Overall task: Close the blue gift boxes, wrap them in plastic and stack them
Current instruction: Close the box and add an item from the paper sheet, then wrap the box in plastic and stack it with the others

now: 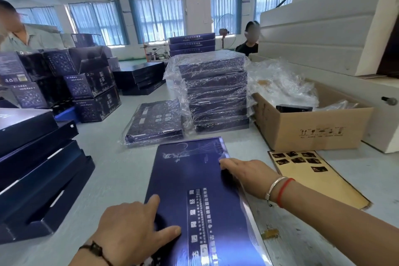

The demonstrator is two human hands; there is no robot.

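A flat blue gift box (194, 179) lies shut on the pale table in front of me, its printed lid facing up. My left hand (131, 233) rests on its near left edge, fingers spread and pressing on the lid. My right hand (248, 174) lies flat on the right side of the lid, fingertips pointing left. Beyond it lies one plastic-wrapped blue box (155, 124). To its right stands a tall stack of wrapped boxes (216, 93).
Open dark blue box trays (38, 170) are piled at the left. A cardboard carton (311, 127) with loose plastic film stands at the right, a brown sticker sheet (313, 177) before it. A white machine (336, 28) rises behind. Two people stand at the back.
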